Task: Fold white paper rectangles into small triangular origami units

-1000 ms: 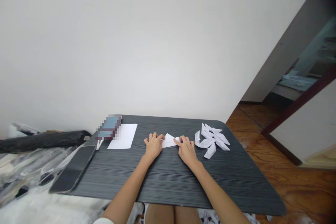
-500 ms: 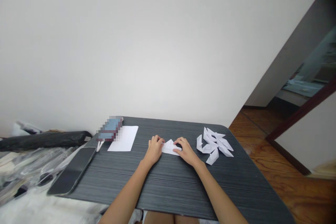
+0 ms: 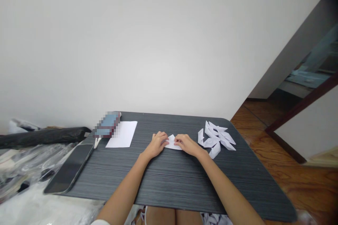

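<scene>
A small folded piece of white paper point(image 3: 171, 143) with a peaked top lies on the dark table between my hands. My left hand point(image 3: 157, 143) grips its left end, fingers curled over the edge. At the right end, my right hand point(image 3: 187, 144) pinches the paper with thumb and fingers bent close together. Parts of both ends are hidden under the fingers. Several folded white paper boats point(image 3: 217, 137) are heaped to the right of my right hand. Off to the left, flat white paper sheets point(image 3: 123, 135) lie near the table's back edge.
A black phone point(image 3: 70, 168) rests along the table's point(image 3: 169, 179) left edge. Behind it sits a blurred-out bluish object point(image 3: 107, 124) with a white cable point(image 3: 97, 142). Plastic-wrapped goods point(image 3: 52, 161) and a long black roll point(image 3: 44, 137) lie left of the table. A wall stands behind.
My right hand's fingers have drawn in closer over the paper's right side. My left hand stays at the left end. The whole view has shifted slightly.
</scene>
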`<state>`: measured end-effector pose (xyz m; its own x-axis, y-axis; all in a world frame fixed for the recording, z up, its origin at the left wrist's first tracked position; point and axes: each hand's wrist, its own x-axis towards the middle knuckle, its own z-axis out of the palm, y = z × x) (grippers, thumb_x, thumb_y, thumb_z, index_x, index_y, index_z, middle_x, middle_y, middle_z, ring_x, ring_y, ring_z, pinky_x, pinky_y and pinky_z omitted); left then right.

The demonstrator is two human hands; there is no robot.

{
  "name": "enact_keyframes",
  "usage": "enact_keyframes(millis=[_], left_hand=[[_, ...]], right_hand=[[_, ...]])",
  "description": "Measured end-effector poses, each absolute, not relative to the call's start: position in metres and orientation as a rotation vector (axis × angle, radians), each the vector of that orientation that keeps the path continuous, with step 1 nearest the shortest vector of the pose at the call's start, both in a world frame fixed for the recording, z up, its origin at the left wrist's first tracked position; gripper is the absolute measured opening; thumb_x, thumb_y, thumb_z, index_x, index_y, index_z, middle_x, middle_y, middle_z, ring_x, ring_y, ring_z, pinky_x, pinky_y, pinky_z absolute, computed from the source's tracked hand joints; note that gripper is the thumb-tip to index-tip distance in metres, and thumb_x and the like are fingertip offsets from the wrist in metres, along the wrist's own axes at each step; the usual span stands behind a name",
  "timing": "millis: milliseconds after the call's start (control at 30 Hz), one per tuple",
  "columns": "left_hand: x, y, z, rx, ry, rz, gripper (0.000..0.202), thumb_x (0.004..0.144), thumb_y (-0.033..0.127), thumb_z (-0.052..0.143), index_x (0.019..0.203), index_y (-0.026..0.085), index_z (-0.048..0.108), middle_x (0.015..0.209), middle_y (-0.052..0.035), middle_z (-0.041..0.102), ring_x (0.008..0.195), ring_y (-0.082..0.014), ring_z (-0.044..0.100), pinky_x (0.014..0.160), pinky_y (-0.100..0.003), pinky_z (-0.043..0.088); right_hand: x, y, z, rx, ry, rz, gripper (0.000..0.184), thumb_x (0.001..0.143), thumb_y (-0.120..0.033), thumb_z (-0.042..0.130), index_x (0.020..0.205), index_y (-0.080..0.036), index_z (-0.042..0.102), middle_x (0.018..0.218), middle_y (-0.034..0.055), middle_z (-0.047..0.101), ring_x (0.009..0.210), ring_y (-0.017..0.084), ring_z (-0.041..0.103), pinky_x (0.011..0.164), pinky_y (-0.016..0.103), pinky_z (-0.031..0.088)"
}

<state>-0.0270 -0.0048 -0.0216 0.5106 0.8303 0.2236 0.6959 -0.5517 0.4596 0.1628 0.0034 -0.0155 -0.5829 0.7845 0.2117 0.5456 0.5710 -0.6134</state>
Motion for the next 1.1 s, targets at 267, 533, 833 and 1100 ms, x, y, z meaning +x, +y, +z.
enact_keyframes(millis=[267,533,833,1100], left_hand=[[-0.022,-0.005,-0.021,2.443,1.336,0.565,0.022,0.078,0.039,0.046,0.087,0.022,0.056,0.086,-0.0019,0.052,0.087,-0.0192,0.041,0.076,-0.035,0.027],[-0.017,0.004,-0.031,2.379,1.465,0.588,0.015,0.077,0.029,0.045,0.080,0.019,0.054,0.086,-0.0023,0.055,0.088,-0.0203,0.043,0.075,-0.037,0.027],[-0.018,0.003,-0.033,2.355,1.463,0.654,0.009,0.073,0.017,0.042,0.079,0.018,0.048,0.083,-0.0016,0.056,0.084,-0.0186,0.045,0.074,-0.033,0.029],[-0.017,0.004,-0.031,2.307,1.485,0.623,0.011,0.073,0.016,0.042,0.080,0.018,0.050,0.082,-0.0013,0.057,0.086,-0.0180,0.045,0.076,-0.032,0.028]], right_hand=[[0.161,0.015,-0.018,-1.228,-2.408,0.734,0.006,0.073,-0.020,0.052,0.072,-0.017,0.058,0.065,0.0011,0.058,0.061,0.012,0.051,0.057,0.021,0.033],[0.169,0.004,-0.024,-1.443,-2.361,0.557,0.008,0.075,-0.026,0.051,0.080,-0.020,0.050,0.071,-0.0002,0.055,0.063,0.012,0.049,0.056,0.021,0.029],[0.160,-0.025,-0.026,-1.367,-2.274,0.111,0.025,0.079,-0.008,0.035,0.090,-0.019,0.055,0.086,0.0065,0.051,0.081,0.017,0.046,0.070,0.028,0.031],[0.146,-0.056,-0.023,-1.465,-2.462,-0.080,0.042,0.075,-0.005,0.039,0.115,-0.014,0.045,0.108,0.0102,0.049,0.098,0.021,0.039,0.079,0.031,0.029]])
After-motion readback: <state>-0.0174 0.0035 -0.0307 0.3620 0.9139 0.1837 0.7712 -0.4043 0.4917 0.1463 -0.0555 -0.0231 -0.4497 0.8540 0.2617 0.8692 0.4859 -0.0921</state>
